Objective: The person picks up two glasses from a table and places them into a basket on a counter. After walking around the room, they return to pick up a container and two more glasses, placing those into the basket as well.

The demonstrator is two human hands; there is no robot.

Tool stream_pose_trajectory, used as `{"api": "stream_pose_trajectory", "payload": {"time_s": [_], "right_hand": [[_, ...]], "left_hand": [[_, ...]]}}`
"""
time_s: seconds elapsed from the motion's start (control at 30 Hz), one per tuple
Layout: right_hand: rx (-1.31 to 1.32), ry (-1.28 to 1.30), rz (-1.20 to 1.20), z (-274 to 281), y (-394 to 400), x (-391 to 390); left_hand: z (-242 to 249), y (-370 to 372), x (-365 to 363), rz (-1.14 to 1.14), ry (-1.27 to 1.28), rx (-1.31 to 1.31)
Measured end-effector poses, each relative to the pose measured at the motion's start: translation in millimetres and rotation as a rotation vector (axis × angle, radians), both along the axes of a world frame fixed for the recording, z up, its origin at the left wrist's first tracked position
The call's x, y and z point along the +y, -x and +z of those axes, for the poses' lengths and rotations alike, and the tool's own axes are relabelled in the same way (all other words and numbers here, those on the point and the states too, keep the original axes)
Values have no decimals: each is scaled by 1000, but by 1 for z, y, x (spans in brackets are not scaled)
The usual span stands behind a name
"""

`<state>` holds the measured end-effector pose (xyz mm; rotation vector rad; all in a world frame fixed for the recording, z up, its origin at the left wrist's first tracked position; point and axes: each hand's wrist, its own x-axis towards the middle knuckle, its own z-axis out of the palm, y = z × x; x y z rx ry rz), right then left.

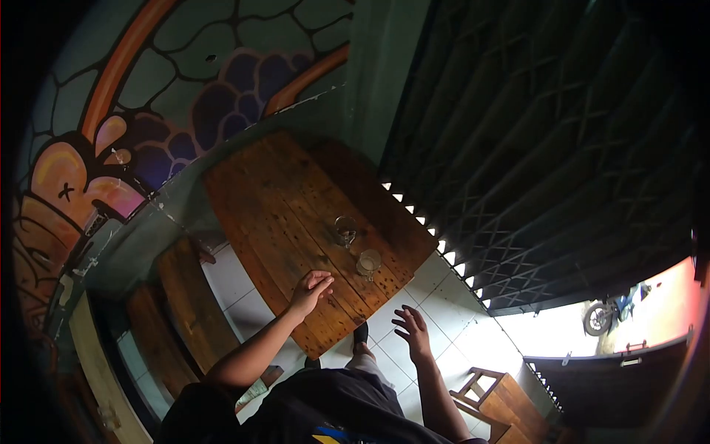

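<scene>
Over the near left part of the wooden table (270, 203) is my left hand (312, 291), its fingers bent and close together; whether anything is between them is too small to tell. My right hand (413, 330) is held past the table's right corner, above the tiled floor, with fingers apart and nothing in it. Two clear glass mugs stand on the table: one mug (345, 229) farther back, the other mug (368, 262) nearer, between and beyond my hands. Neither hand touches a mug.
Wooden benches (194, 300) lie to the left and a wooden stool (510, 403) at lower right. Behind the table is a painted wall (170, 81). A dark folding metal gate (532, 163) spans the right, with a motorcycle (603, 317) outside.
</scene>
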<state>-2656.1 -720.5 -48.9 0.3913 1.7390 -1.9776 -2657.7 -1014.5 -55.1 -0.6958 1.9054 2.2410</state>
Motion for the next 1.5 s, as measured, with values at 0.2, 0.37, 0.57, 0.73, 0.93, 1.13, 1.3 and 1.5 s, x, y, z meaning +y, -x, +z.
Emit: {"api": "stream_pose_trajectory", "payload": {"time_s": [0.2,0.37,0.57,0.73,0.93,1.13,1.3,1.5], "right_hand": [[-93,-76,303,-81,74,-20],[-48,-153,570,-113,110,-38],[-18,-404,887,-126,133,-46],[93,-491,942,-135,141,-44],[408,-563,915,-137,165,-28],[345,-272,1288,-199,201,-22],[197,15,1383,-95,141,-123],[408,313,1704,-36,19,-236]], "left_hand": [[-68,62,17,68,94,-41],[-108,95,30,43,333,-147],[-173,119,43,196,226,-157],[-147,116,46,214,242,-254],[-154,51,47,184,652,-249],[-86,-58,51,415,515,-331],[-18,-175,65,696,698,-481],[64,-308,97,1126,670,-509]]}}
